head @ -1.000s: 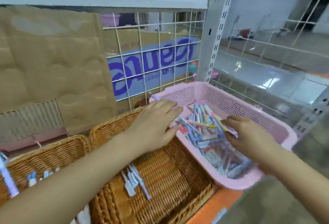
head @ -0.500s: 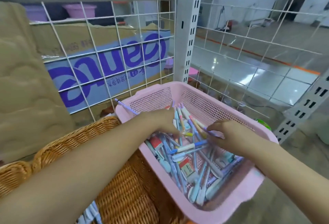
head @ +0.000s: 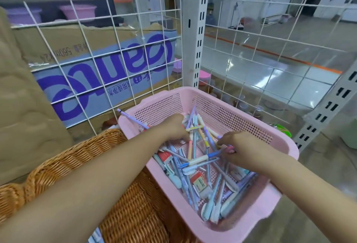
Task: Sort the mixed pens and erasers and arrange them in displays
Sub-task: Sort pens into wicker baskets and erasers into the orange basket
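A pink plastic basket (head: 222, 111) holds a loose pile of mixed pens (head: 193, 157) and boxed erasers (head: 200, 181). My left hand (head: 173, 126) reaches into the back of the pile, its fingers curled down round a few pens, a yellow striped pen (head: 195, 127) sticking out beside them. My right hand (head: 239, 146) is at the pile's right side and pinches the end of a blue and white pen (head: 204, 158). A purple pen (head: 131, 119) lies across the basket's left rim.
A wicker basket (head: 119, 194) stands against the pink basket's left side, with a few pens (head: 95, 237) at its bottom edge. Behind them are a white wire grid (head: 116, 55), a cardboard box (head: 108, 65) and a shelf post (head: 195, 30).
Both hands have gone deeper into the pink basket's pile. My left hand came over from the wicker basket's side. The view has swung right and closer to the pink basket.
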